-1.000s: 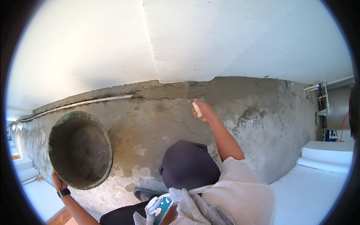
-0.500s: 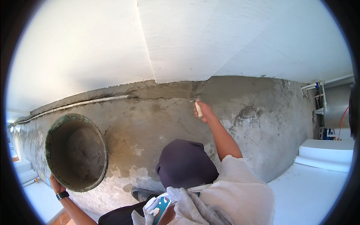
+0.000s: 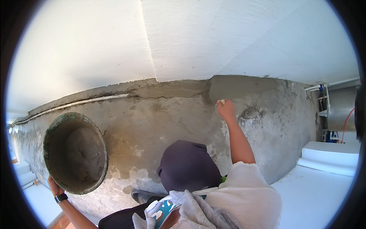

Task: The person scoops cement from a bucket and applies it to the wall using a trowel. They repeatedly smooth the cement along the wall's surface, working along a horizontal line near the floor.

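Observation:
My right hand (image 3: 227, 110) is closed around the pale handle of a trowel (image 3: 221, 102), at the near edge of a strip of wet mortar (image 3: 240, 89). The blade cannot be made out. This strip runs along the foot of the white wall (image 3: 183, 42), smooth and dark on the right, rougher to the left. At the lower left, my left hand (image 3: 55, 187), with a dark wristband, grips the rim of a round, mortar-crusted tub (image 3: 105, 152). Its fingers are partly hidden by the tub. Grey mortar (image 3: 82, 152) lies inside the tub, which looks tilted.
A thin pale pipe (image 3: 82, 102) follows the wall's base on the left. Patchy grey concrete (image 3: 152, 122) spreads before me. A dark, rounded, cloth-covered shape (image 3: 188, 166) blocks the lower middle. Far right are a white frame (image 3: 326, 101) and a red hose (image 3: 347, 122).
My right hand has moved right along the wet mortar with the trowel, and its handle now shows less. My left hand stays on the tub. The whole view has shifted slightly.

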A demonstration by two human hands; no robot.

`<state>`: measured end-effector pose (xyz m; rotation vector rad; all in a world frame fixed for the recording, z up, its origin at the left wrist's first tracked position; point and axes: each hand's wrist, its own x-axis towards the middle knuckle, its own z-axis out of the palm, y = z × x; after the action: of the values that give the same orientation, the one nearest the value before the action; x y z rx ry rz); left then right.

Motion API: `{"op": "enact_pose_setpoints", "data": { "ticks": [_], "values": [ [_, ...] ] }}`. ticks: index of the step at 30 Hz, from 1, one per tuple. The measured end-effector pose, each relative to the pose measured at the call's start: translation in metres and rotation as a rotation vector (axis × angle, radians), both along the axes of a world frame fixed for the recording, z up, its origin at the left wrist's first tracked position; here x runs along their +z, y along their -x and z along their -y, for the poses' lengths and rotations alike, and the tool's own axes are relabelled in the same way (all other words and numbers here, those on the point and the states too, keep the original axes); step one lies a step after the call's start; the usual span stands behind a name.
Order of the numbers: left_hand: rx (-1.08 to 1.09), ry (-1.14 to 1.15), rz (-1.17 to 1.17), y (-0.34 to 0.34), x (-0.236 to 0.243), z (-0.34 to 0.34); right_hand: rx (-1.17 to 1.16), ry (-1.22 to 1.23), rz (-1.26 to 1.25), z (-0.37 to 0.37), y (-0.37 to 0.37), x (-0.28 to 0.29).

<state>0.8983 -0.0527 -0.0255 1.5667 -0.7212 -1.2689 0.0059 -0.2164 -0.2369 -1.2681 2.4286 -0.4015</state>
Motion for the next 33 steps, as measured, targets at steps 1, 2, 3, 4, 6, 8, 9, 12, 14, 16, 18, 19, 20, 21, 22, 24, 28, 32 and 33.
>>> {"op": "enact_pose_setpoints", "data": {
  "ticks": [1,2,3,4,6,8,9,12,14,16,18,19,20,21,22,24,28,32,33],
  "values": [
    [0.015,-0.011,-0.034,0.0,0.0,0.0,0.004,-0.005,-0.045,0.006,0.003,0.004],
    [0.03,-0.026,-0.065,0.0,0.001,0.001,0.019,0.004,-0.089,0.011,0.006,0.006],
    [0.036,-0.032,-0.079,0.001,0.002,0.0,0.022,0.003,-0.132,0.016,0.007,0.007],
    [0.041,-0.04,-0.092,0.001,0.003,0.0,0.053,-0.001,-0.118,0.02,0.007,0.007],
    [0.043,-0.059,-0.091,0.002,0.005,-0.001,0.057,-0.027,-0.1,0.024,0.001,0.005],
    [0.021,-0.061,-0.072,0.003,0.006,-0.001,0.111,-0.076,-0.117,0.02,-0.012,0.002],
    [0.043,-0.071,-0.084,0.003,0.006,-0.002,0.124,-0.097,-0.131,0.017,-0.019,0.002],
    [0.028,-0.048,-0.121,0.001,0.005,-0.002,0.214,-0.178,-0.092,-0.002,-0.034,0.007],
    [-0.007,-0.037,-0.137,-0.001,0.004,-0.003,0.152,-0.122,-0.094,-0.009,-0.038,0.01],
    [0.018,-0.03,-0.113,-0.002,0.003,-0.002,0.088,-0.087,-0.096,-0.009,-0.035,0.012],
    [0.033,-0.029,-0.109,-0.002,0.002,-0.002,0.042,-0.036,-0.106,0.002,-0.026,0.011],
    [0.036,-0.028,-0.113,-0.002,0.002,-0.001,0.013,-0.047,-0.105,0.008,-0.021,0.009],
    [0.017,-0.028,-0.117,-0.003,0.002,-0.001,-0.018,-0.045,-0.107,0.017,-0.017,0.008],
    [0.051,-0.037,-0.119,-0.003,0.001,0.0,-0.058,-0.055,-0.109,0.024,-0.013,0.006],
    [0.061,-0.052,-0.121,-0.003,0.001,0.001,-0.029,-0.065,-0.12,0.029,-0.012,0.003],
    [0.066,-0.064,-0.129,-0.004,0.0,0.001,0.004,-0.085,-0.147,0.035,-0.012,-0.002],
    [-0.023,-0.018,-0.051,-0.004,-0.001,-0.002,0.121,-0.108,-0.144,0.018,-0.02,-0.005],
    [0.031,-0.024,-0.15,-0.001,0.0,-0.002,0.031,-0.08,-0.096,0.007,-0.014,0.003],
    [0.022,-0.021,-0.091,0.001,0.0,-0.001,-0.022,-0.054,-0.106,0.008,-0.014,0.004]
  ]
}}
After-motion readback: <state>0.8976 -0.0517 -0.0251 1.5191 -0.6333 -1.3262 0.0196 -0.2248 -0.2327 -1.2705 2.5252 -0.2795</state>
